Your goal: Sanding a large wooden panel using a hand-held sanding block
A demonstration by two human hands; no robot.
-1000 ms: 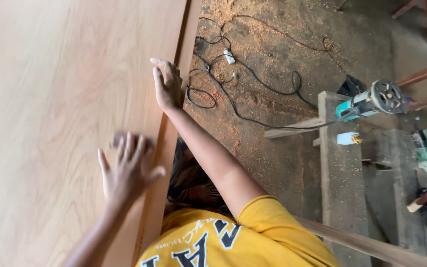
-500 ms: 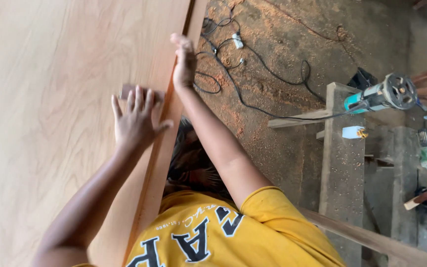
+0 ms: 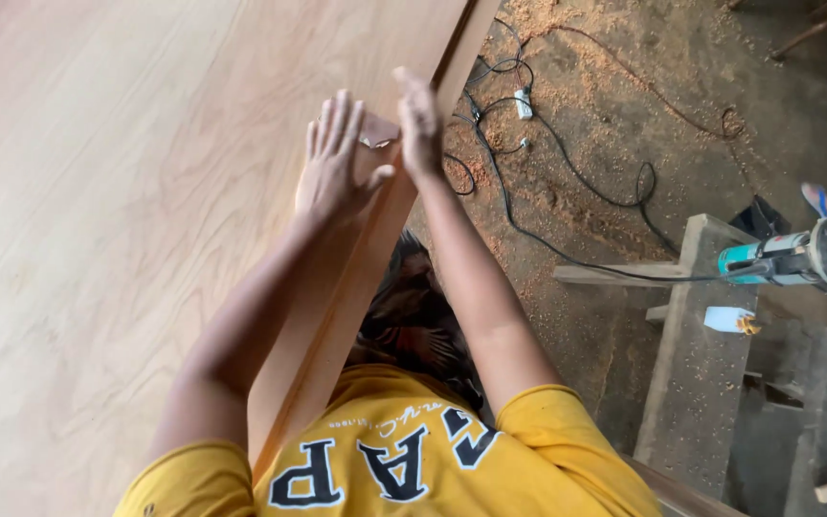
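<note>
Panel (image 3: 126, 220), a big wood sheet, fills the left with its edge running up the middle. Left hand (image 3: 335, 163) presses a small sanding block (image 3: 375, 129) flat near that edge; right hand (image 3: 420, 124), fingers straight, steadies the edge. Even pressure along the grain seems best.

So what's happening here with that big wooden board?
A person in a yellow shirt is working on a large pale wooden panel. The left hand presses a small sanding block flat on the panel near its reddish edge strip. The right hand rests on that edge. Cables, sawdust and a teal power tool lie beyond.
</note>
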